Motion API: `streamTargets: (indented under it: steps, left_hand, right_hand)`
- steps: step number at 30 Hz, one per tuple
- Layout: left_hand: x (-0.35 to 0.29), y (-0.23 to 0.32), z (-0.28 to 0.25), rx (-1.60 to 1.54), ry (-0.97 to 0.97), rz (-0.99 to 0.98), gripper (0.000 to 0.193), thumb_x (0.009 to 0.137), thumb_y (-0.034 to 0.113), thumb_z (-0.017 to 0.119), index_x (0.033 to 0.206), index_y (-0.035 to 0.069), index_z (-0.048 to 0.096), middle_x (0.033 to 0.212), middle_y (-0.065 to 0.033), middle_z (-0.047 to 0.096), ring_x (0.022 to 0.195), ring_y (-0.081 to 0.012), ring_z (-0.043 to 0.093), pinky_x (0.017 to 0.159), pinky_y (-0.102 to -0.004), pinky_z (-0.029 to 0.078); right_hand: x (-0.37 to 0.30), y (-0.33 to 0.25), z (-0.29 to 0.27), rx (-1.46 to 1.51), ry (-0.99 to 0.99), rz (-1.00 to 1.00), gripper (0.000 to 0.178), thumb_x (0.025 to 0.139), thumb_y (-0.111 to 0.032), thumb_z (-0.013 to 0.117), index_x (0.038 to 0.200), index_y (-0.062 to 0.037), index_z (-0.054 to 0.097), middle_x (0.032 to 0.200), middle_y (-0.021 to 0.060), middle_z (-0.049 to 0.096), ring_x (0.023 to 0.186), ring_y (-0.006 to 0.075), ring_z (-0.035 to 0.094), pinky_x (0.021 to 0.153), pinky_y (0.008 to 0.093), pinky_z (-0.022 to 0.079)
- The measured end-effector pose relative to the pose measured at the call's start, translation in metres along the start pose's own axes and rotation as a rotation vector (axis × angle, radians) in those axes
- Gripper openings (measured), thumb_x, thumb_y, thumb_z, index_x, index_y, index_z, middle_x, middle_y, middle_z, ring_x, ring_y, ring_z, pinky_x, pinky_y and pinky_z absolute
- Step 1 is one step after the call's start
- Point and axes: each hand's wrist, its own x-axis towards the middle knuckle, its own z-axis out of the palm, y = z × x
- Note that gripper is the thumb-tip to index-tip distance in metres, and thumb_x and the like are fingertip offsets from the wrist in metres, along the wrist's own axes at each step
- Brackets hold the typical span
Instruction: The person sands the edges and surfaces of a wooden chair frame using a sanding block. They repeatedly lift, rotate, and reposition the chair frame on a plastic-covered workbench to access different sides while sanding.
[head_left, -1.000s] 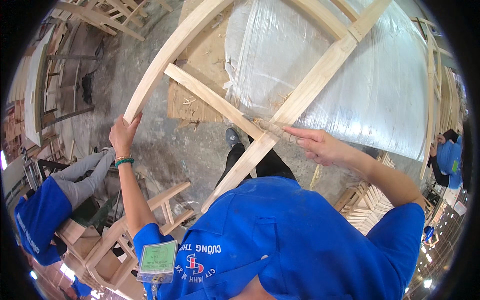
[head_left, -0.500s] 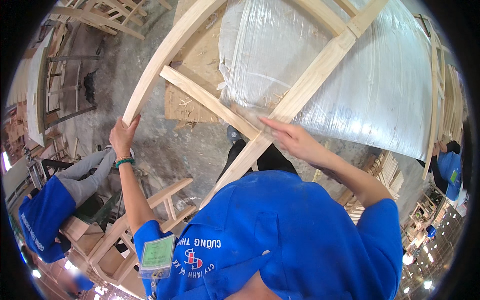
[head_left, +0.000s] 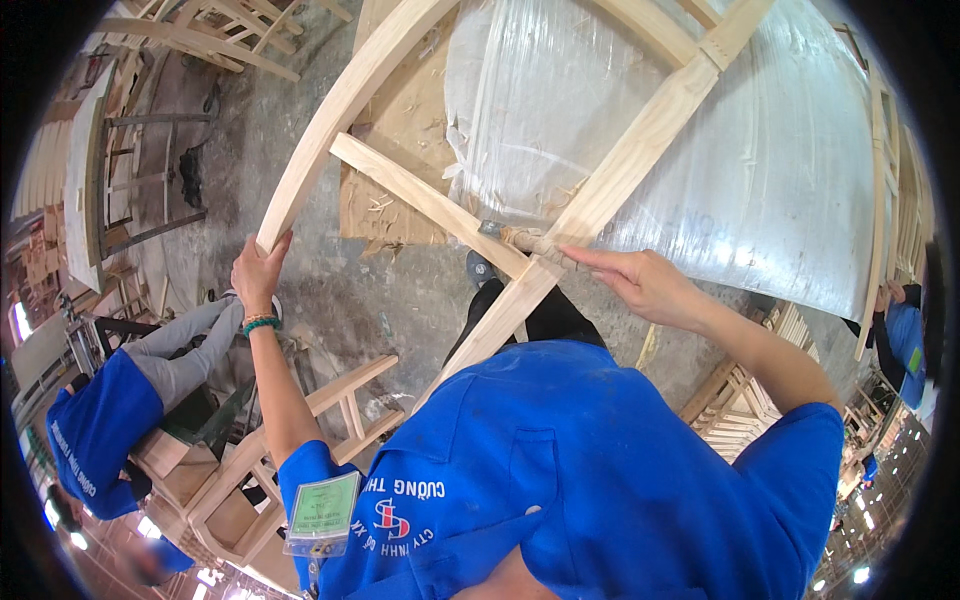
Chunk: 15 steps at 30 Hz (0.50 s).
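Observation:
A pale wooden chair frame (head_left: 630, 175) leans across in front of me, its lower end close to my shirt. My left hand (head_left: 257, 272) is closed round the lower end of its curved leg (head_left: 335, 120). A short crosspiece (head_left: 425, 200) joins the curved leg to the straight one. By that joint, my right hand (head_left: 640, 285) is closed on a small hand tool (head_left: 525, 240) with a tan, wrapped-looking grip and a grey end. The tool lies across the straight leg and reaches over the crosspiece; its exact kind cannot be made out.
A large plastic-wrapped stack (head_left: 760, 180) stands ahead on the right. Cardboard (head_left: 395, 200) with wood shavings lies on the concrete floor. Another chair frame (head_left: 350, 400) is beside my left arm. A person in blue (head_left: 110, 420) sits at left; another person (head_left: 905, 340) is far right.
The tool, smeared by motion before, now shows clearly at the joint. My right hand has shifted slightly right and its elbow has swung outward; my left hand keeps its grip on the leg.

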Motion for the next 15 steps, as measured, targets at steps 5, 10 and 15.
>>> streamTargets:
  steps: [5, 10, 15]
  left_hand:
    - [-0.002, 0.001, 0.002, -0.038, 0.018, 0.009, 0.062, 0.071, 0.064, 0.064, 0.096, 0.008, 0.066, 0.085, -0.0209, 0.067, 0.086, -0.0393, 0.064, 0.072, -0.0448, 0.049]
    - [0.0, 0.001, 0.003, -0.019, 0.005, -0.009, 0.063, 0.071, 0.065, 0.064, 0.098, 0.008, 0.067, 0.086, -0.0207, 0.067, 0.086, -0.0387, 0.064, 0.073, -0.0445, 0.049]
    - [-0.002, 0.001, 0.002, -0.029, 0.005, -0.019, 0.063, 0.071, 0.065, 0.063, 0.098, 0.008, 0.067, 0.086, -0.0206, 0.067, 0.086, -0.0387, 0.064, 0.073, -0.0443, 0.049]
  right_hand:
    - [0.003, -0.011, 0.001, 0.224, -0.05, 0.154, 0.044, 0.095, -0.011, 0.045, 0.137, -0.0206, 0.045, 0.102, 0.0079, 0.066, 0.081, 0.0206, 0.059, 0.076, 0.0333, 0.046]
    - [0.005, -0.003, 0.01, 0.068, 0.018, 0.058, 0.044, 0.094, -0.012, 0.044, 0.137, -0.0229, 0.045, 0.096, 0.0124, 0.066, 0.077, 0.0206, 0.06, 0.074, 0.0307, 0.046]
    - [0.008, 0.007, 0.03, 0.035, 0.148, -0.056, 0.043, 0.095, -0.015, 0.045, 0.137, -0.0231, 0.045, 0.109, 0.0165, 0.064, 0.093, 0.0249, 0.063, 0.083, 0.0333, 0.046]
